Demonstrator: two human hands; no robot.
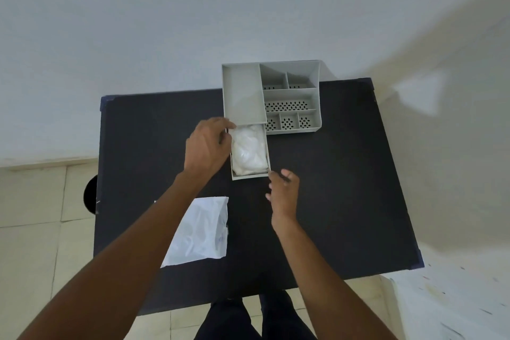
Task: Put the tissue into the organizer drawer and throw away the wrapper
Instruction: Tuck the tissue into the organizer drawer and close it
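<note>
A grey organizer (242, 91) stands at the far middle of the black table (331, 188). Its drawer (249, 176) is pulled out toward me, and white tissue (249, 152) lies inside it. My left hand (205, 146) rests against the drawer's left wall, fingers curled at the organizer's front corner. My right hand (284, 192) touches the drawer's front right corner with its fingertips and holds nothing. The white plastic wrapper (202, 232) lies flat on the table near me, left of centre, partly under my left forearm.
A dark round bin (91, 196) peeks out beside the table's left edge on the tiled floor. The organizer has several small perforated compartments (289, 121) on its right side. A white wall stands behind the table. My legs show below the near edge.
</note>
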